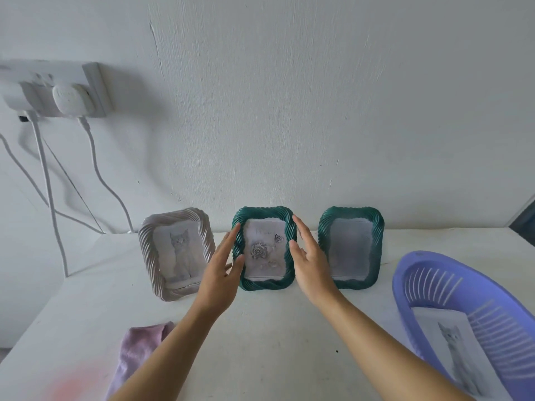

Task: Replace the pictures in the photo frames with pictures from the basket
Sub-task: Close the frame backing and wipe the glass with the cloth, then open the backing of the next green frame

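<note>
Three frames stand in a row on the worktop [275, 342], backed against the wall [289, 111]. The middle frame [265, 267], green with a twisted rim, holds a rose print [257, 251] and is the one addressed. The left hand [221, 270] and right hand [311, 264] flank it, one at each side rim. Both sets of fingers [231, 241] are straight and spread, gripping nothing. Both thumbs lie across the front of the rim, though firm contact cannot be confirmed.

The frame is probably light, stiff moulded plastic. It stands upright on a narrow base, so it should tip readily if pushed from one side. The ribbed rim offers good purchase and the glazed face looks smooth and easily smudged. The side rims, taken from both sides at once, are therefore the sensible hold. The print inside is thin paper, likely to crease, and is best reached from the back, which is hidden here.

The white frame [176, 253] on the left shows a cat. The right frame [350, 247], also green, carries a faint image that cannot be read. The basket [405, 285] at far right holds a cat print [457, 351]. A cloth [139, 348] lies near left. A socket [58, 88] with cables [47, 183] hangs on the wall.
</note>
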